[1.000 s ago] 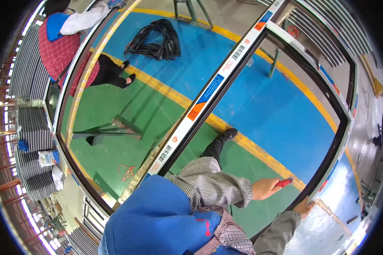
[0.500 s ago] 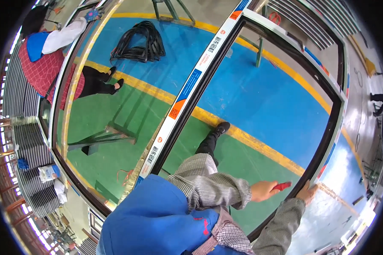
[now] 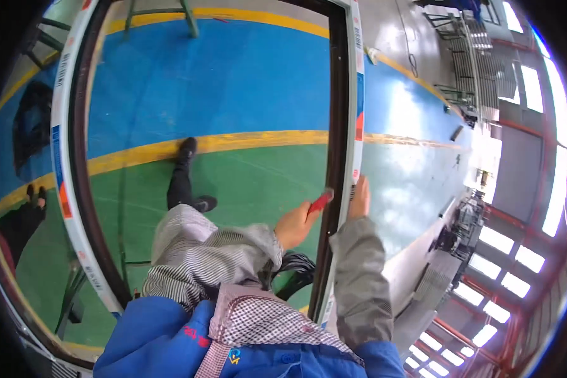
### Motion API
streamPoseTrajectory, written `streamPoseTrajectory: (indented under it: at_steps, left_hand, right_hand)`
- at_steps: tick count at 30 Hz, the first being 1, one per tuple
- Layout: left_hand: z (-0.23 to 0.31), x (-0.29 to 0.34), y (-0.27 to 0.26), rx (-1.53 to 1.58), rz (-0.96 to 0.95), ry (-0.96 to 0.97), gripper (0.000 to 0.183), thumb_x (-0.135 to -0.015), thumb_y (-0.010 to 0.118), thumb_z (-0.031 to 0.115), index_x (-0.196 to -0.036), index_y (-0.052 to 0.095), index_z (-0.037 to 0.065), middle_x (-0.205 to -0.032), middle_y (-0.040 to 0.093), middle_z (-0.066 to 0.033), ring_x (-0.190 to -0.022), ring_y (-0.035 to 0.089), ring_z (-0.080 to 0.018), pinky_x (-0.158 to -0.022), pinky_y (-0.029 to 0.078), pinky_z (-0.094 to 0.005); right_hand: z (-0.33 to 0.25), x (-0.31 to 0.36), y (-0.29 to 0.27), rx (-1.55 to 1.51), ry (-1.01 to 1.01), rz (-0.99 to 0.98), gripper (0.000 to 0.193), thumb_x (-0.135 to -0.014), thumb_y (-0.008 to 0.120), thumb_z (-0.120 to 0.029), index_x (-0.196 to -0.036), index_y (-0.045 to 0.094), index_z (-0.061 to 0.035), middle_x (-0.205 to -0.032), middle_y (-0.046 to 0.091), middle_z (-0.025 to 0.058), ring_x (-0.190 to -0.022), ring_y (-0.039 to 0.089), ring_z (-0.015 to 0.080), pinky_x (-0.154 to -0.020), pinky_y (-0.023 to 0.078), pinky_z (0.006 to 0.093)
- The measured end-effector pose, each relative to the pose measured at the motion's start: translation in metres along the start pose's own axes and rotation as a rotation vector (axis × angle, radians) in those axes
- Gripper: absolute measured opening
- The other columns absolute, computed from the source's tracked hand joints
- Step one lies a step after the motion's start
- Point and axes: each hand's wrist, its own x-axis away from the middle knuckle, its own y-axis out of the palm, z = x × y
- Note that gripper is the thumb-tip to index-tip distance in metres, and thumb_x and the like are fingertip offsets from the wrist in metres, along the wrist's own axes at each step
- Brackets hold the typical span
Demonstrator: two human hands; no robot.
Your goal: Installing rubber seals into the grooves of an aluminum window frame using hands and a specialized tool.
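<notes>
A large white window frame (image 3: 357, 94) with a dark inner strip (image 3: 337, 126) runs up the middle of the view. My left hand (image 3: 294, 225), in a checked grey sleeve, is closed on a small red tool (image 3: 321, 201) whose tip meets the dark strip. My right hand (image 3: 360, 199), in a plain grey sleeve, lies flat with straight fingers on the frame's white bar, just right of the tool. The frame's opposite side (image 3: 60, 164) curves down the left edge of the view.
Below the frame lies a floor painted blue (image 3: 220, 82) and green (image 3: 258, 176), split by a yellow line. My dark-trousered leg and shoe (image 3: 183, 170) show through the frame. Black cable coils (image 3: 293, 268) sit by my sleeves. Metal racks (image 3: 479, 63) stand at the far right.
The view has swung round, so the frame now runs upright instead of slanting. Both hands stay together at the frame's bar, the left still holding the red tool.
</notes>
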Motion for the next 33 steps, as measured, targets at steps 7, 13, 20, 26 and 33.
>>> streamPoseTrajectory:
  at_steps: [7, 13, 20, 26, 33]
  left_hand:
    - [-0.007, 0.019, 0.015, -0.046, -0.189, -0.135, 0.028, -0.096, 0.044, 0.029, -0.099, 0.049, 0.001, -0.077, 0.058, -0.0257, -0.071, 0.056, -0.0448, -0.061, 0.041, -0.0503]
    - [0.013, -0.074, -0.027, 0.088, 0.16, -0.086, 0.032, -0.096, 0.043, 0.033, -0.096, 0.051, 0.001, -0.075, 0.058, -0.024, -0.07, 0.057, -0.0434, -0.061, 0.042, -0.0489]
    - [-0.01, 0.001, 0.018, 0.095, 0.053, -0.288, 0.031, -0.096, 0.043, 0.033, -0.099, 0.051, 0.002, -0.077, 0.06, -0.0254, -0.073, 0.058, -0.0452, -0.062, 0.043, -0.0505]
    - [-0.006, -0.093, 0.006, 0.1, 0.099, -0.072, 0.036, -0.097, 0.041, 0.033, -0.117, 0.053, 0.007, -0.101, 0.061, -0.0236, -0.095, 0.058, -0.0389, -0.078, 0.046, -0.0468]
    - [0.061, -0.25, -0.131, -0.203, 0.3, 0.068, 0.036, -0.096, 0.044, 0.035, -0.098, 0.055, 0.001, -0.074, 0.062, -0.0228, -0.073, 0.06, -0.0419, -0.066, 0.045, -0.0494]
  right_hand:
    - [-0.095, 0.02, 0.037, 0.21, 0.217, -0.036, 0.045, -0.1, 0.036, -0.039, -0.088, 0.05, 0.0018, -0.071, 0.039, -0.0018, -0.066, 0.032, 0.0086, -0.059, 0.03, 0.0254]
    - [-0.103, 0.024, 0.055, 0.195, 0.304, -0.067, 0.044, -0.1, 0.037, -0.038, -0.085, 0.05, 0.0009, -0.068, 0.039, -0.0016, -0.064, 0.033, 0.0081, -0.057, 0.03, 0.0259]
    - [-0.097, 0.019, 0.05, 0.164, 0.232, -0.098, 0.041, -0.1, 0.036, -0.035, -0.084, 0.049, -0.0001, -0.066, 0.037, -0.0016, -0.062, 0.031, 0.0105, -0.055, 0.03, 0.028]
    - [-0.045, 0.013, 0.01, -0.153, 0.322, -0.183, 0.037, -0.1, 0.036, -0.028, -0.115, 0.056, -0.0012, -0.106, 0.061, 0.0086, -0.098, 0.058, 0.0196, -0.087, 0.046, 0.0325]
    - [-0.098, 0.025, 0.048, 0.353, 0.149, -0.108, 0.045, -0.101, 0.034, -0.032, -0.099, 0.052, 0.0087, -0.08, 0.052, 0.0199, -0.072, 0.045, 0.0302, -0.068, 0.04, 0.0382]
